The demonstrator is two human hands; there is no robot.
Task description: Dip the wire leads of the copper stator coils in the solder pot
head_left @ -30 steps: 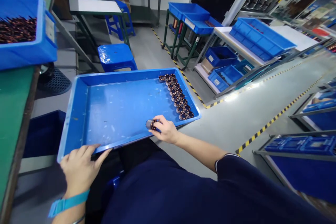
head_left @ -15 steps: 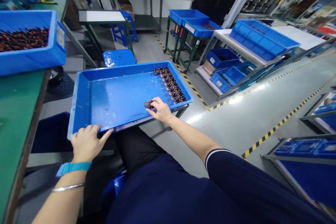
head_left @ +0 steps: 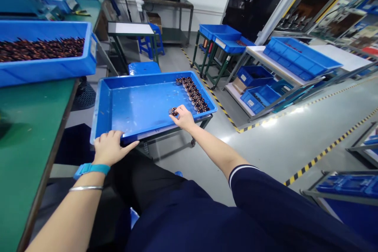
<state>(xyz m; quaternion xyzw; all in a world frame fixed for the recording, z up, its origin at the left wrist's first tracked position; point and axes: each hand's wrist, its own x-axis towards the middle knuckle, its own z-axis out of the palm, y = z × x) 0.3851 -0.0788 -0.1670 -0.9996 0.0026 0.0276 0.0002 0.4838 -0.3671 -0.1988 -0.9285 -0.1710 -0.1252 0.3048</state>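
Observation:
A shallow blue tray [head_left: 134, 104] lies on a low stand before me. My left hand [head_left: 110, 147] grips its near left rim, fingers over the edge and thumb along the outside. Inside the tray, toward the near right side, my right hand [head_left: 183, 118] pinches a small copper-wound motor core [head_left: 173, 112] between thumb and fingers. The core is round, with a grey side and a dark, coppery end; the fingers partly cover it. Rows of similar motor cores [head_left: 195, 95] stand along the tray's right wall, apart from my right hand.
On the green bench [head_left: 32, 114] at left sits a blue bin [head_left: 67, 65] full of dark coppery parts. A blue stool [head_left: 143, 67] stands behind the tray. Several blue bins [head_left: 298, 61] rest on racks at right. Yellow-black tape [head_left: 227, 116] marks the floor.
The whole view has shifted, with the surroundings appearing lower and further right. My left hand stays on the tray rim. My right hand still holds the motor core, close to the same place in the tray.

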